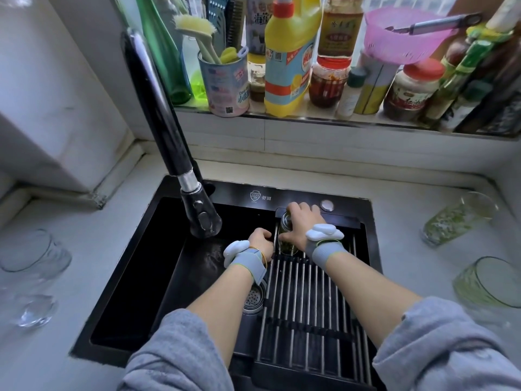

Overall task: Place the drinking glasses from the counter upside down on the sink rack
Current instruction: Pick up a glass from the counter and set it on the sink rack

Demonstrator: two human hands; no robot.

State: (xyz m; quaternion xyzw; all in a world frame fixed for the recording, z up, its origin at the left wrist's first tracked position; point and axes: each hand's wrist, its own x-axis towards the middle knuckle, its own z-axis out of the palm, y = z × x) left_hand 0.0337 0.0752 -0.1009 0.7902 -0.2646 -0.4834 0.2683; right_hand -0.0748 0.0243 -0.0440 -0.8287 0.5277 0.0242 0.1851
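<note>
A metal roll-up rack [307, 300] covers the right half of the black sink [135, 292]. At its far end my right hand [300, 221] grips a green-patterned drinking glass [287, 238] from above, its base up and its mouth down on the bars. My left hand [260, 241] is curled on the rack's left edge beside that glass. Two more green-patterned glasses [456, 218] [490, 286] stand upright on the counter to the right. A clear glass [33, 252] and another clear one [36, 309] sit on the counter to the left.
A black pull-out tap [180, 153] hangs over the sink's left basin, close to my left hand. The window ledge behind holds a yellow detergent bottle [290, 60], a brush tin [225, 83], jars and a pink colander [408, 35]. A drain strainer [255, 297] lies under my left forearm.
</note>
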